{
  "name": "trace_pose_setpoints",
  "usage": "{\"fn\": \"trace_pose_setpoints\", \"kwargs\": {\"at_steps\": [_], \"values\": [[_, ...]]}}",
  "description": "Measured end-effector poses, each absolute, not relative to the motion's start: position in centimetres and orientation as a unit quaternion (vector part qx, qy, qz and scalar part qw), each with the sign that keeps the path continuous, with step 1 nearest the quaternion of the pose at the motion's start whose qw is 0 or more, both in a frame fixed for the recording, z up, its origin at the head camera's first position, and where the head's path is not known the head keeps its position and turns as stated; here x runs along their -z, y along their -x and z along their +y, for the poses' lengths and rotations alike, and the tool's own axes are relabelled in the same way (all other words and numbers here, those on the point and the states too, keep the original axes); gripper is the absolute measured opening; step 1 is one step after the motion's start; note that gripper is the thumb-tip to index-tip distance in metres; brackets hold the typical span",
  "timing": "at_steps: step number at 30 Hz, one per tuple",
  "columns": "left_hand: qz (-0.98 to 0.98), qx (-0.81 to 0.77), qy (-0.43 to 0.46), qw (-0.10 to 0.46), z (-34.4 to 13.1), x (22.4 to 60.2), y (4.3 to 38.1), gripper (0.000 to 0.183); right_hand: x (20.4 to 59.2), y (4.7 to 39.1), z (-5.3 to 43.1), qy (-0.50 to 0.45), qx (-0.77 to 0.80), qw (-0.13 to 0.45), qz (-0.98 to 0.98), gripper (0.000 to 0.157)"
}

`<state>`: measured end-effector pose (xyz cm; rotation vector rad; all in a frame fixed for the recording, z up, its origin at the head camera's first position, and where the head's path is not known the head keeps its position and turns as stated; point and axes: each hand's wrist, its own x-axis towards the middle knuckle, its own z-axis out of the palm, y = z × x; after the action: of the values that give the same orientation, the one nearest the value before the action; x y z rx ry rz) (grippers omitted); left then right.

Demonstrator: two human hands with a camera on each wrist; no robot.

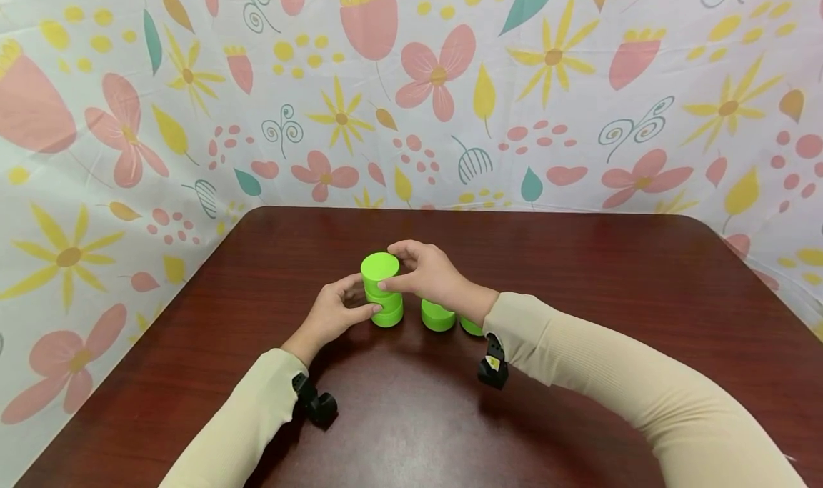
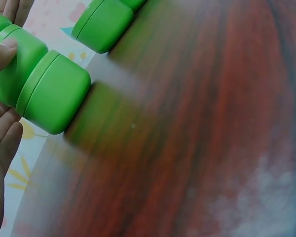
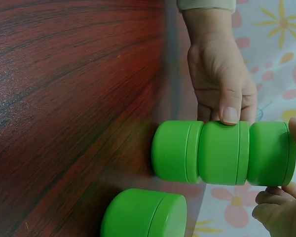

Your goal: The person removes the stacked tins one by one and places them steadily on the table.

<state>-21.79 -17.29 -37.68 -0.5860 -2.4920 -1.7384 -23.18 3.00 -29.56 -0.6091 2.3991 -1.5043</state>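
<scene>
Three green lidded jars stand in an upright stack on the table: a bottom jar point(image 3: 175, 152), a middle jar point(image 3: 221, 153) and a top jar point(image 3: 268, 153). My left hand point(image 1: 333, 311) holds the middle jar, its thumb on the near side and its fingers around the back. Higher up, my right hand point(image 1: 436, 277) grips the top jar between thumb and fingers. In the left wrist view, the bottom jar point(image 2: 54, 94) rests on the wood and the top one is cut off by the frame edge.
To the right of the stack stands another green jar point(image 1: 439, 318), with a further green jar point(image 1: 471, 326) beside it, partly hidden by my right wrist. The dark wooden table point(image 1: 411, 416) reaches back to a flower-patterned cloth point(image 1: 411, 138).
</scene>
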Motion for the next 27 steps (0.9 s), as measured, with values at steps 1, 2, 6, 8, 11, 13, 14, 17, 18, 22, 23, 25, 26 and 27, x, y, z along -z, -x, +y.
{"fn": "trace_pose_setpoints", "kwargs": {"at_steps": [1,2,6,8,11,13,14,17,18,22,23,25,26,27], "values": [[-0.805,0.562,0.190,0.025,-17.3,37.7,21.8,0.050,29.6,23.2,2.9,0.209,0.517,0.122,0.821,0.061],[-0.804,0.563,0.190,0.026,-17.3,37.7,21.9,0.049,29.6,23.2,2.9,0.209,0.517,0.120,0.821,0.060],[-0.804,0.563,0.190,0.027,-17.3,37.6,21.8,0.049,29.5,23.1,2.8,0.207,0.519,0.118,0.821,0.058],[-0.804,0.564,0.188,0.027,-17.3,37.5,21.8,0.050,29.5,23.0,2.7,0.206,0.522,0.118,0.819,0.057],[-0.804,0.564,0.187,0.025,-17.2,37.5,21.7,0.051,29.5,23.0,2.7,0.202,0.524,0.119,0.819,0.056],[-0.804,0.563,0.188,0.025,-17.3,37.5,21.8,0.051,29.5,22.9,2.7,0.201,0.523,0.117,0.820,0.056],[-0.805,0.563,0.188,0.024,-17.3,37.5,21.8,0.051,29.5,22.9,2.7,0.202,0.521,0.116,0.821,0.056],[-0.807,0.560,0.185,0.021,-17.3,37.5,21.8,0.051,29.5,22.9,2.6,0.201,0.516,0.114,0.825,0.055],[-0.808,0.560,0.184,0.020,-17.3,37.5,21.8,0.050,29.5,22.9,2.6,0.202,0.515,0.112,0.826,0.055],[-0.810,0.556,0.183,0.018,-17.2,37.0,21.5,0.049,29.6,22.9,2.6,0.201,0.516,0.110,0.825,0.055],[-0.812,0.554,0.184,0.018,-17.1,36.7,21.2,0.048,29.6,22.9,2.6,0.203,0.517,0.108,0.825,0.055],[-0.813,0.552,0.184,0.016,-16.9,36.0,20.8,0.048,29.7,22.8,2.6,0.202,0.518,0.106,0.824,0.055],[-0.815,0.549,0.183,0.016,-16.8,35.7,20.5,0.048,29.7,22.8,2.6,0.202,0.519,0.105,0.824,0.055],[-0.816,0.548,0.183,0.016,-16.7,35.4,20.3,0.048,29.8,22.8,2.6,0.202,0.519,0.105,0.824,0.055]]}}
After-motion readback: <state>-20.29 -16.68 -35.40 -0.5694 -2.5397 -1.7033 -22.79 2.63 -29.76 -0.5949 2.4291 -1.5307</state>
